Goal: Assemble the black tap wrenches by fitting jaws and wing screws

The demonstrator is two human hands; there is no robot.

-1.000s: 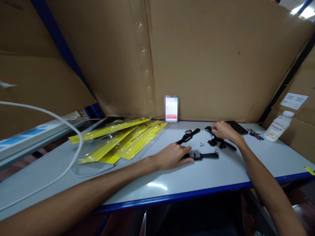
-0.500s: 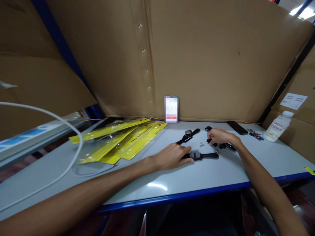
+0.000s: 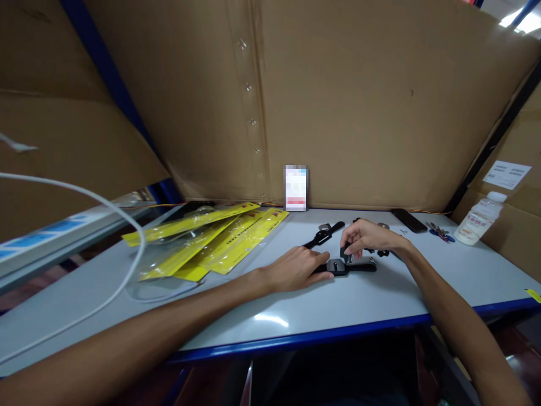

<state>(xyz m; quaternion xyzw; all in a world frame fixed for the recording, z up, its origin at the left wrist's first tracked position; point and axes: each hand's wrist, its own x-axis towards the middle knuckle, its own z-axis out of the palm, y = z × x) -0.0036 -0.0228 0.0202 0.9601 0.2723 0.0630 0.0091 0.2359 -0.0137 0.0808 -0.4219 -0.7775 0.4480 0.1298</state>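
My left hand [image 3: 298, 268] is closed around the left handle of a black spokeshave [image 3: 361, 268], which lies flat on the table. A grey plate with a small post shows at its middle. Just above its right half, my right hand [image 3: 359, 237] pinches a small dark cap piece [image 3: 346, 252] with a shiny lower end. Behind my left hand lies a second black spokeshave [image 3: 323, 234] with an open slot in its body. More black parts [image 3: 382, 253] lie under and beyond my right wrist, partly hidden.
Yellow-carded clear packages [image 3: 236, 242] are piled at the left, near a white cable [image 3: 139, 237]. A phone with a lit screen [image 3: 296, 189] leans on the cardboard wall. A dark phone [image 3: 409, 220], keys [image 3: 439, 232] and a bottle [image 3: 479, 220] stand or lie at the right.
My right hand has moved left and nearer from the black parts, carrying the small dark cap piece to the spokeshave. My left hand stays on the handle.
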